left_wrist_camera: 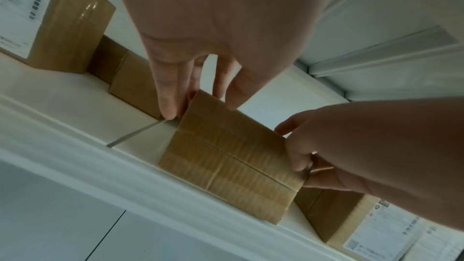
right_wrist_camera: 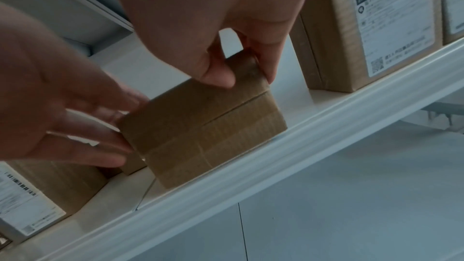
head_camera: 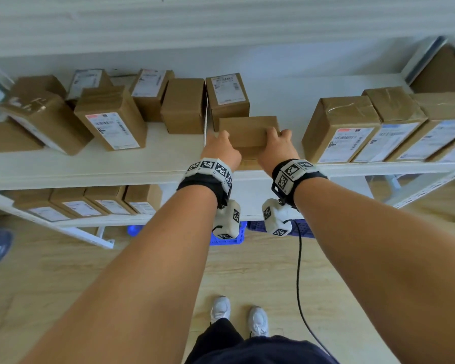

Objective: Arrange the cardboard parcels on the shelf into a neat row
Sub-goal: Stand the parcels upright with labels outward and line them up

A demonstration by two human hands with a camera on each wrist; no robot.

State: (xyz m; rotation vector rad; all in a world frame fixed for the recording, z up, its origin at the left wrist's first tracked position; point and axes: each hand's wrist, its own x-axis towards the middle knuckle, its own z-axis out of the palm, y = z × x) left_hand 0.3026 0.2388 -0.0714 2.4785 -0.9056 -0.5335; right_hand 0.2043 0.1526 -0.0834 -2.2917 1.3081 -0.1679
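A small plain cardboard parcel [head_camera: 247, 132] [left_wrist_camera: 231, 156] [right_wrist_camera: 200, 130] sits at the front middle of the white shelf [head_camera: 142, 164], its taped face toward me. My left hand [head_camera: 221, 147] [left_wrist_camera: 200, 104] [right_wrist_camera: 75, 126] lays straight fingers flat against the parcel's left end, with the thumb resting on its top edge. My right hand [head_camera: 279, 143] [right_wrist_camera: 248, 78] [left_wrist_camera: 351, 146] pinches the right end, thumb on the front face and fingers round the side. The parcel's back and underside are hidden.
Labelled parcels [head_camera: 342, 127] stand side by side to the right, with a gap between them and the held parcel. A loose cluster of parcels [head_camera: 111, 119] lies left and behind. More parcels [head_camera: 90, 203] line the lower shelf. A blue crate [head_camera: 229, 239] and a black cable [head_camera: 298, 271] are below.
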